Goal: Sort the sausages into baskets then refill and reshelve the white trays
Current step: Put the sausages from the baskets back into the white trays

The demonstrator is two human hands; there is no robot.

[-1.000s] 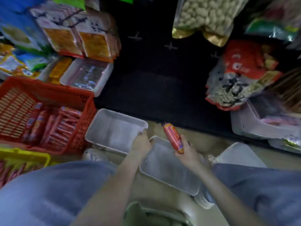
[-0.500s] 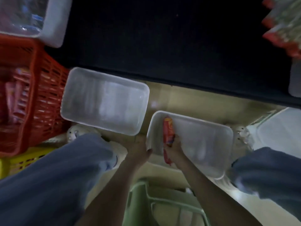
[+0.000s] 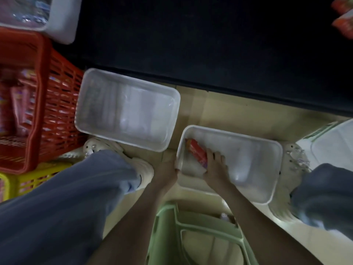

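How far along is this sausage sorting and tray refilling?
Sorting looks largely done: wrapped sausages lie in the red basket. Refilling is only starting: the right hand sets one sausage into the nearer white tray, whose corner the left hand grips. The other white tray is empty, and both sit on the floor, not yet shelved.

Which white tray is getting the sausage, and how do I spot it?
Start at the big red basket on the left. An empty white tray sits beside it; pick the next tray rightward. Only it holds a red sausage, gripped by the right hand.
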